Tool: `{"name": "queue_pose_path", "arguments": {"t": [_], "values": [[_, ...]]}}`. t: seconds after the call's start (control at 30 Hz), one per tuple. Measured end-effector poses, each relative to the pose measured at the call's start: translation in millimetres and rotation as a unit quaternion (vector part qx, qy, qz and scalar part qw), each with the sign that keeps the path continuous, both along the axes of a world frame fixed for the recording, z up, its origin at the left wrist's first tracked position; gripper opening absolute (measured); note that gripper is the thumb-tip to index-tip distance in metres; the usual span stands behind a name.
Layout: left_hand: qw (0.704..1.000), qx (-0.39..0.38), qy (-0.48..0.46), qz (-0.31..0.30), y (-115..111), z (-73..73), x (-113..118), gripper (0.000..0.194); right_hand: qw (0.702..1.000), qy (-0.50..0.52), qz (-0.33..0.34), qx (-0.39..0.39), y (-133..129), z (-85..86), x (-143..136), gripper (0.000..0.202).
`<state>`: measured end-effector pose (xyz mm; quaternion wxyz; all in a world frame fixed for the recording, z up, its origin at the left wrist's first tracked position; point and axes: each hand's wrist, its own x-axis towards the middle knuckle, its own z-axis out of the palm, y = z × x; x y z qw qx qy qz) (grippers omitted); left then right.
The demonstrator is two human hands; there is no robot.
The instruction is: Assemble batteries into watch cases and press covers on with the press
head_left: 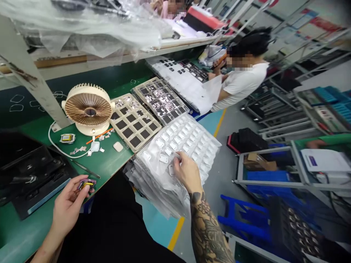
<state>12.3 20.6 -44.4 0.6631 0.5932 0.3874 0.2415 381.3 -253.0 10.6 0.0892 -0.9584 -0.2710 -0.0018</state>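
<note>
Between the thumb and fingers of my left hand [68,204] is a small device [87,184] with a yellow part and a purple edge, held over the green table's front edge. My right hand [188,170] reaches over a plastic-covered tray [211,146] that bears rows of small white frames. Its thumb and index finger pinch a thin white piece [174,155] above the tray. A white frame [163,158] lies in the tray just left of those fingertips. More layered trays or sheets are stacked underneath.
A cream fan [90,109] stands on the green table [109,164]. Beige compartment tray [134,149] and another tray of small parts [164,102] lie beyond. Tweezers [86,168], a white cover [118,147] and scraps are nearby. A person in white [244,84] sits farther along.
</note>
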Motion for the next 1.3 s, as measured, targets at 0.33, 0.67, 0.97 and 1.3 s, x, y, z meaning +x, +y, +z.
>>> {"name": "queue_pose_path", "arguments": {"t": [0.33,0.67,0.97,1.3], "values": [[1.0,-0.011,-0.014,-0.003,-3.2,10.5,11.7,0.05,0.985,-0.051,-0.03,0.16,-1.0,12.7,-4.8,0.02],[0.992,-0.05,-0.094,-0.066,-19.4,37.2,67.2,0.031,0.983,-0.117,0.044,0.138,-18.2,4.7,-19.3,0.022],[0.964,-0.142,-0.063,-0.216,-55.8,27.9,99.3,0.042,0.986,-0.091,-0.018,0.136,-72.3,8.5,-44.3,0.033],[0.864,-0.349,-0.001,-0.363,-143.4,-39.7,127.8,0.033,0.878,0.114,-0.312,0.344,-199.1,-110.0,-94.8,0.033]]}}
